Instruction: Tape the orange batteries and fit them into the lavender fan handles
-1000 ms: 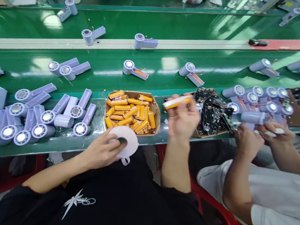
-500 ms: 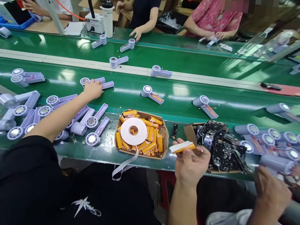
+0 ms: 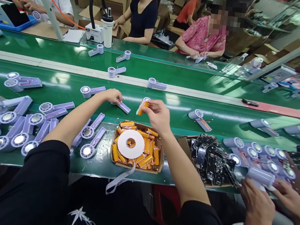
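Note:
Over the near green belt, my left hand is closed on a lilac handheld-fan housing; its open handle channel points right, and its round head is mostly hidden by my fingers. To its right, my right hand pinches an orange battery with a white strip along one side. Behind that battery, another fan housing is largely covered. Below my hands stands a cardboard box of orange batteries, with a roll of white tape lying on top and its loose end hanging over the table edge.
Several lilac fan housings crowd the table at left. A box of black circuit boards stands at right, beside a co-worker's hands holding a fan housing. More housings lie along both belts. Other people sit across the line.
My left hand has moved right along the belt and now grips a fan housing. My right hand has carried the battery up and left, from beside the box to above the belt.

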`<state>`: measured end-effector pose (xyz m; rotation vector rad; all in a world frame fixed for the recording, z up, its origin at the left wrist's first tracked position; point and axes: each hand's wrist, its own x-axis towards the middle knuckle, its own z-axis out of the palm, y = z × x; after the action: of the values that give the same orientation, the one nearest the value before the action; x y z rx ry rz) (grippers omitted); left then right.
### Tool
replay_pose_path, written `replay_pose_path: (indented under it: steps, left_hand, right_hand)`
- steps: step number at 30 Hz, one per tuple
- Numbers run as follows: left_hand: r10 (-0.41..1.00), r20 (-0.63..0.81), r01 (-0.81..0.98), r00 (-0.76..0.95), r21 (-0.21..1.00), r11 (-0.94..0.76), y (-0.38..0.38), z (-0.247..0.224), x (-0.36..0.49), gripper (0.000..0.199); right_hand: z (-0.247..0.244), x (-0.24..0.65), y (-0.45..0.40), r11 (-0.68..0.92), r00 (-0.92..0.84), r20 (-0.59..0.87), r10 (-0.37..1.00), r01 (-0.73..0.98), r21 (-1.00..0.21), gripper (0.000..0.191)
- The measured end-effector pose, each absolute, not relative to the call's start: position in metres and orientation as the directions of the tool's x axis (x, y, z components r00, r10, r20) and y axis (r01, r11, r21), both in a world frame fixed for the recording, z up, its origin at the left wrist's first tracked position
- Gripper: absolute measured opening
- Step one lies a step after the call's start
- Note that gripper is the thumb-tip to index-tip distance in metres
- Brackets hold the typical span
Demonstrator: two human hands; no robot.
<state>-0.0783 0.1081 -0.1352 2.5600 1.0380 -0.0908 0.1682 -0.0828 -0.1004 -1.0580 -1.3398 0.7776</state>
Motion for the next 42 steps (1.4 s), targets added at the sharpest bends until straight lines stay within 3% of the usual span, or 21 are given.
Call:
replay_pose_path:
  steps: [3,6,9,20,26,34,42]
  left_hand:
    - [0.688,-0.152,0.676,0.710,0.422,-0.604,0.113,-0.136,-0.088,0.022]
    - [0.729,-0.116,0.685,0.675,0.465,-0.561,0.110,-0.144,-0.088,0.025]
    - [0.745,-0.110,0.690,0.658,0.484,-0.538,0.108,-0.151,-0.080,0.022]
    - [0.808,-0.050,0.724,0.587,0.479,-0.496,0.104,-0.156,-0.058,0.024]
    - [0.821,-0.031,0.721,0.570,0.497,-0.482,0.104,-0.162,-0.049,0.023]
    - [0.833,-0.019,0.722,0.553,0.509,-0.468,0.105,-0.169,-0.038,0.024]
    - [0.833,0.007,0.718,0.554,0.503,-0.481,0.102,-0.162,-0.029,0.019]
  right_hand:
    - [-0.115,0.154,-0.032,0.314,-0.125,0.288,0.949,0.391,-0.865,0.026]
    - [-0.129,0.141,-0.004,0.299,-0.308,0.094,0.947,0.730,-0.615,0.027]
    - [-0.138,0.137,0.003,0.296,-0.337,-0.039,0.941,0.872,-0.389,0.034]
    - [-0.137,0.127,0.008,0.280,-0.310,-0.164,0.936,0.942,-0.185,0.037]
    - [-0.136,0.142,-0.010,0.253,-0.270,-0.114,0.956,0.957,-0.144,0.038]
    - [-0.138,0.128,0.015,0.311,-0.338,-0.241,0.910,0.940,-0.141,0.036]
    - [-0.134,0.142,0.011,0.330,-0.346,-0.222,0.912,0.938,-0.103,0.040]
